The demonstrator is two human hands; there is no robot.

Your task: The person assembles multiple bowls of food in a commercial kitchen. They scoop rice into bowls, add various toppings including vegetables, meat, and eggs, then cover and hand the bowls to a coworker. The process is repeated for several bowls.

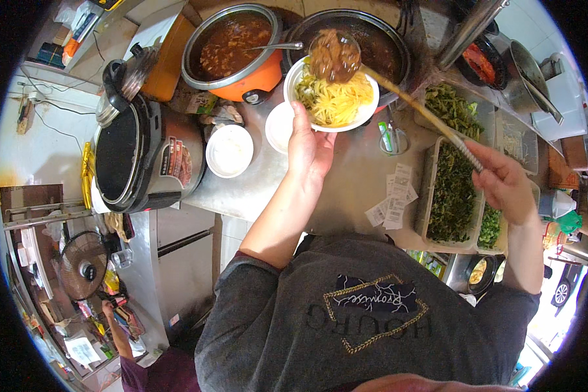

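Note:
My left hand [310, 147] holds up a white bowl [359, 122] from beneath, thumb against its side. Yellow shreds [340, 104] fill much of it, with chopped greens [307, 88] on the left. In my right hand [505, 183], the fingers wrap the long handle of a ladle [408, 98]. Its scoop, loaded with brown saucy chunks [333, 57], is over the bowl's far edge. Behind the scoop stands a dark pot [406, 55] of brown liquid. A second white bowl [276, 127] is partly hidden by my left hand and the held bowl.
An orange cooker [261, 78] of stew holds a spoon [281, 46]. A white bowl [229, 171] stands near a large open cooker [176, 160]. Right are tubs of chopped greens [449, 196], scissors [398, 142] and paper slips [393, 199]. Another person's arm [117, 333] shows lower left.

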